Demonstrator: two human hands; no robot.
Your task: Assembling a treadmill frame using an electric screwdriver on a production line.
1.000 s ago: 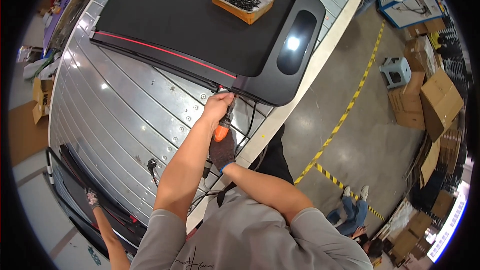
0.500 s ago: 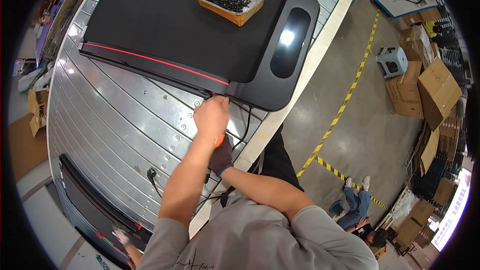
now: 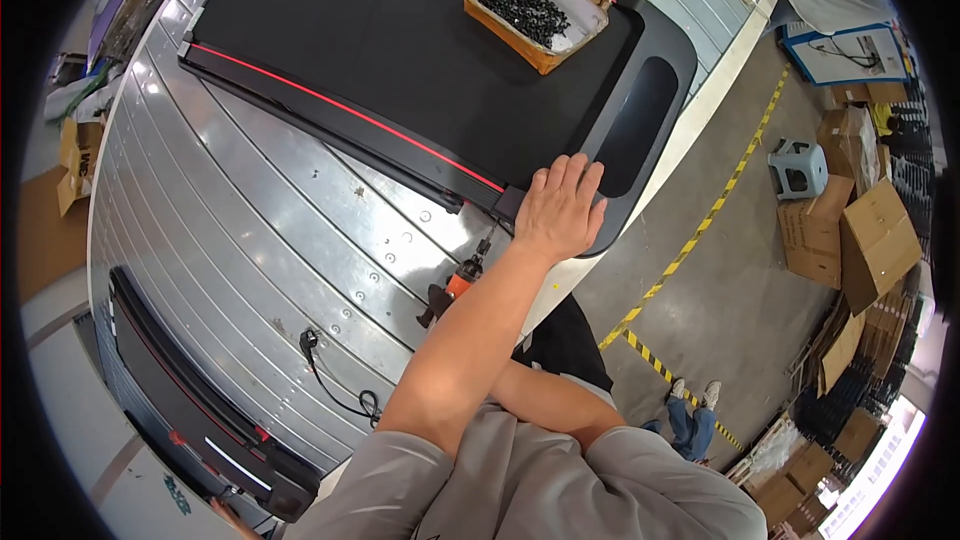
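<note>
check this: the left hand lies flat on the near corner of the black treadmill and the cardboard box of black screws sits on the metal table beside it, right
Not quite. In the head view the left hand lies flat on the black treadmill corner, but the cardboard box of black screws sits on the treadmill's belt, not on the metal table.

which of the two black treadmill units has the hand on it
The upper one, carrying the cardboard box of screws; the left hand lies flat on its near corner. The other unit lies lower left, untouched.
</note>
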